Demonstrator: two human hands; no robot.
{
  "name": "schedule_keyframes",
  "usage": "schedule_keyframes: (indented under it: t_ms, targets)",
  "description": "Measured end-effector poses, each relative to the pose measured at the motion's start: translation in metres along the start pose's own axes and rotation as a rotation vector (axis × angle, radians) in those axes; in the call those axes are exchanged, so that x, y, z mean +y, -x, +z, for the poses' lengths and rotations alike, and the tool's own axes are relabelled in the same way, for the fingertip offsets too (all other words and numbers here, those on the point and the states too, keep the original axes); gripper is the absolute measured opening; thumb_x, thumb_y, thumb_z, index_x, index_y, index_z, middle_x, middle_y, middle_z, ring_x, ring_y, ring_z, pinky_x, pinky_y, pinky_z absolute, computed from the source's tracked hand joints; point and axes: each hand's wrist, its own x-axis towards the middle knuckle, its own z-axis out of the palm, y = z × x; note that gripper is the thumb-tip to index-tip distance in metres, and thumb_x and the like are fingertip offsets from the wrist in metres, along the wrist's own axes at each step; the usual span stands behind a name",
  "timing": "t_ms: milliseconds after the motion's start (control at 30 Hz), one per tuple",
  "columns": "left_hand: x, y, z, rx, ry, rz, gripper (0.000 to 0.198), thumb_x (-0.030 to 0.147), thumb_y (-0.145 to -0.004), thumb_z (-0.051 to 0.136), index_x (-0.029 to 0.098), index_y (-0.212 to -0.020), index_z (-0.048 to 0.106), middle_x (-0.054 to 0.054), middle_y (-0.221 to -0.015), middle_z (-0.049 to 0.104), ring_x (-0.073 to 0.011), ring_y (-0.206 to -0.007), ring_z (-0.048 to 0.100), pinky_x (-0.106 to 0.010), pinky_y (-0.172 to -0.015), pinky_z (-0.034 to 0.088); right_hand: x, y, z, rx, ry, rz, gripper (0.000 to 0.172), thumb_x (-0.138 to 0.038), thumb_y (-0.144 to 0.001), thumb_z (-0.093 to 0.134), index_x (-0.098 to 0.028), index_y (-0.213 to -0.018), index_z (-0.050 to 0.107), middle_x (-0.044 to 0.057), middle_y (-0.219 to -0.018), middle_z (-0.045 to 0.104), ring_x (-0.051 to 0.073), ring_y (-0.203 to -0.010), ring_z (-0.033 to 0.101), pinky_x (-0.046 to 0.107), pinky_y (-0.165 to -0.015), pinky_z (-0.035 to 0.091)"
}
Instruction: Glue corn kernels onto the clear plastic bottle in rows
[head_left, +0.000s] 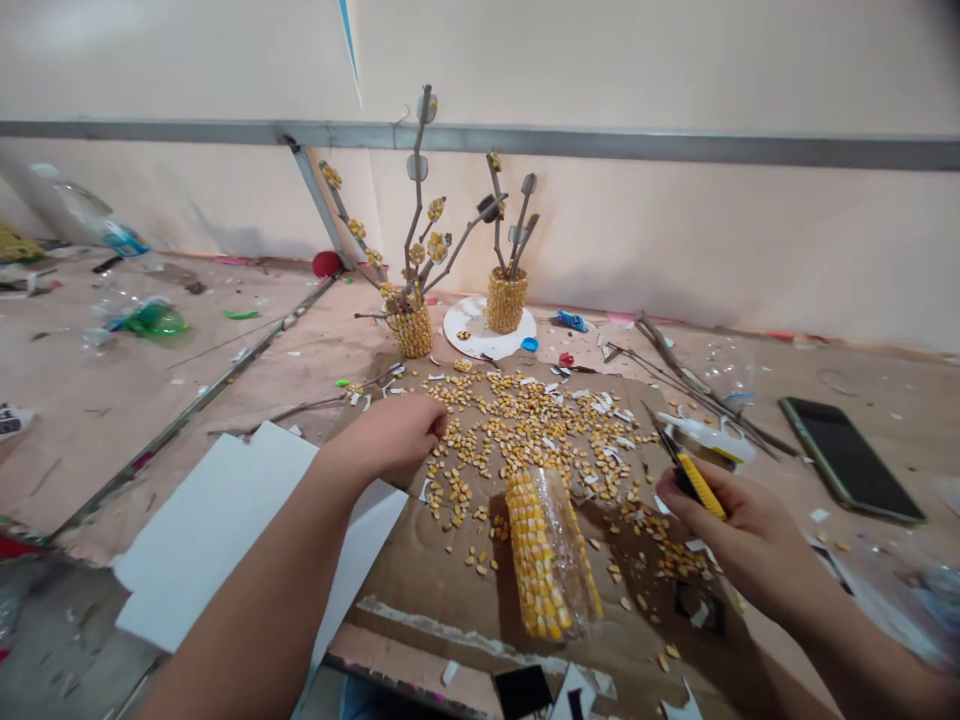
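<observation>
My left hand is closed, its fingertips turned down at the left edge of the loose corn kernels. What its fingers pinch, if anything, is hidden. My right hand grips a yellow and black utility knife, its thin blade pointing away to the upper left. Between my hands a cylinder partly covered in rows of corn kernels lies on a cardboard sheet. A clear, shiny strip without kernels runs along its side. Right by the knife lies a white glue bottle.
Two kernel-covered pots with twigs stand at the back, one on a white disc. White board lies under my left forearm. A phone and loose twigs are at right, plastic bottle pieces at left.
</observation>
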Motion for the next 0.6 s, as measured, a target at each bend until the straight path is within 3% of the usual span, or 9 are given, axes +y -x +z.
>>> schedule_keyframes:
  t_ms: [267,600]
  targets:
    - [0.01,-0.002,-0.001,-0.016,-0.029,0.043,0.009,0.016,-0.083,0.062,0.023,-0.083,0.069,-0.003,-0.086,0.076,-0.0221,-0.077,0.066,-0.031,-0.063,0.037,-0.001,0.007,-0.001,0.083,0.098,-0.078,0.046,-0.063,-0.095,0.056,-0.023,-0.073,0.063,-0.001,-0.059,0.054,0.016,-0.052,0.053,0.027,-0.047,0.041]
    - [0.012,-0.007,0.005,-0.019,-0.046,0.065,0.01,0.016,-0.086,0.062,0.022,-0.083,0.07,-0.005,-0.088,0.077,-0.0217,-0.08,0.068,-0.03,-0.065,0.04,-0.002,0.01,0.005,0.067,0.109,-0.106,0.043,-0.059,-0.097,0.058,-0.023,-0.074,0.063,-0.003,-0.055,0.053,0.015,-0.05,0.051,0.026,-0.047,0.038]
